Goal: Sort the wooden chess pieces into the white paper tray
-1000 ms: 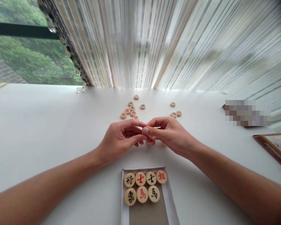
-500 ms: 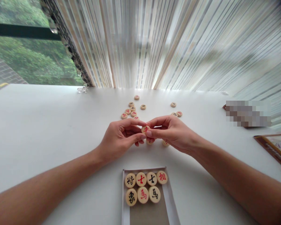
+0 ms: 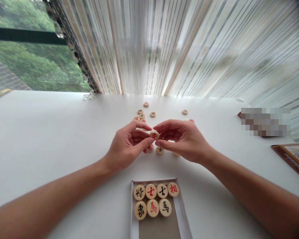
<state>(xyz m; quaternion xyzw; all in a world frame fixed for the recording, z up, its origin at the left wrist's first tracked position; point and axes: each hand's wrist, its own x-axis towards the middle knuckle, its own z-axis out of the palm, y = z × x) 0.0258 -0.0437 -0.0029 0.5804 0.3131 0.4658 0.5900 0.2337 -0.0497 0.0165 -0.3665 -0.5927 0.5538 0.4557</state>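
Note:
A round wooden Chinese chess piece [image 3: 154, 135] with a red character is held up above the table, its face tilted toward me. My left hand [image 3: 131, 143] pinches it, thumb at its lower edge and fingers behind. Close against its right side is my right hand [image 3: 180, 141], with thumb and index finger parted around the piece; whether a rear fingertip touches it I cannot tell. Beneath the hands lie a black-marked piece [image 3: 159, 150] and a partly covered red one [image 3: 150, 148]. Nearer me, a shallow white box [image 3: 184, 212] holds several pieces in two rows.
Loose pieces [image 3: 152, 114] are scattered on the white table [image 3: 77, 132] beyond my hands, one more [image 3: 184, 112] farther right. Small clear ornaments [image 3: 89, 95] stand at the back edge. A brown-framed item [image 3: 287, 161] lies at right. A string curtain [image 3: 144, 49] hangs behind.
My right thumb has come off the piece's face, and the right fingers have opened a little. The piece has turned in my left fingers, and its character shows at another angle.

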